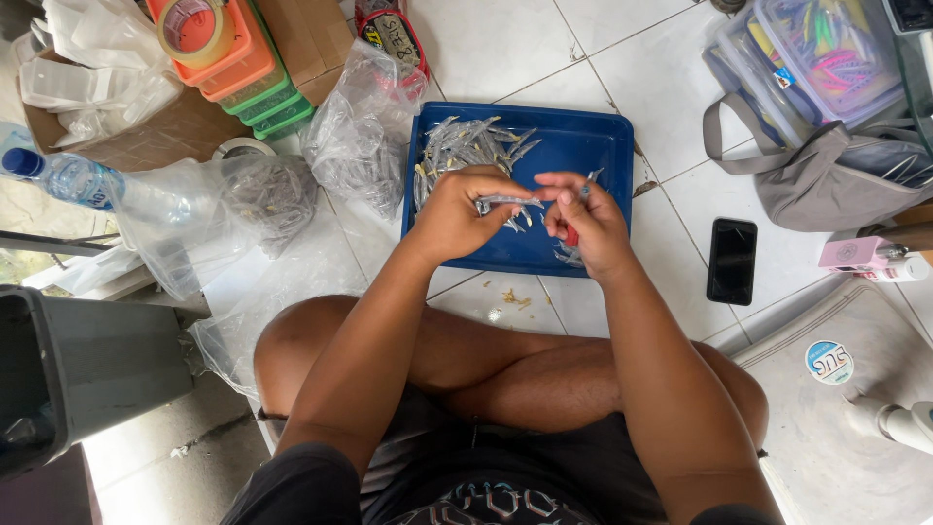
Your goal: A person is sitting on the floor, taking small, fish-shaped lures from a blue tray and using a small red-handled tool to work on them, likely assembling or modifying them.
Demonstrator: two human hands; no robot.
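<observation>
A deep blue rectangular plastic tray (573, 146) sits at the upper centre of the frame, carrying a heap of silvery-grey, fish-shaped soft lures (465, 148). The left hand (457, 214) pinches one pale silver lure (507, 201); the right hand (588, 226) shows a small red piece (571, 236) under its fingers. At the upper left, orange and green stacked plastic boxes (248, 73) bear a roll of tan tape (194, 27). A clear bottle with a blue cap (68, 177) lies at the left edge. On the right, a glossy black phone (732, 261) rests on white floor tiles (671, 87), below a grey fabric bag (826, 175).
</observation>
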